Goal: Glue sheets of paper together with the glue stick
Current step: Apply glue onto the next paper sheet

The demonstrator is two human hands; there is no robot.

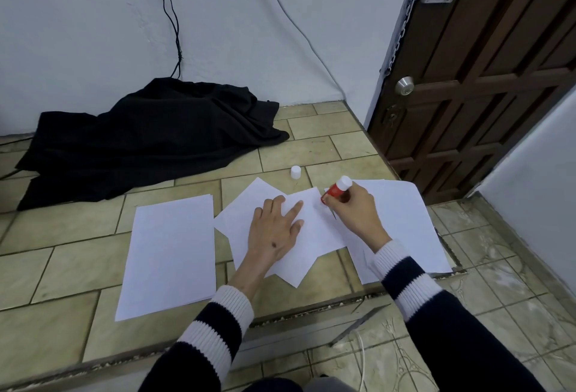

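Observation:
White paper sheets lie on the tiled floor. A neat stack (170,254) is on the left, a few overlapping sheets (314,232) are in the middle, and another stack (405,223) is on the right. My left hand (274,229) rests flat on the middle sheets, fingers spread. My right hand (352,207) grips the red glue stick (336,189), tilted with its lower end on the upper right part of the middle sheet and its white end pointing up. The glue stick's white cap (295,172) stands on the floor just beyond the sheets.
A crumpled black cloth (149,136) lies against the wall at the back left, with cables running down to it. A dark wooden door (486,80) stands at the right. A step edge (311,307) runs across the floor close to me.

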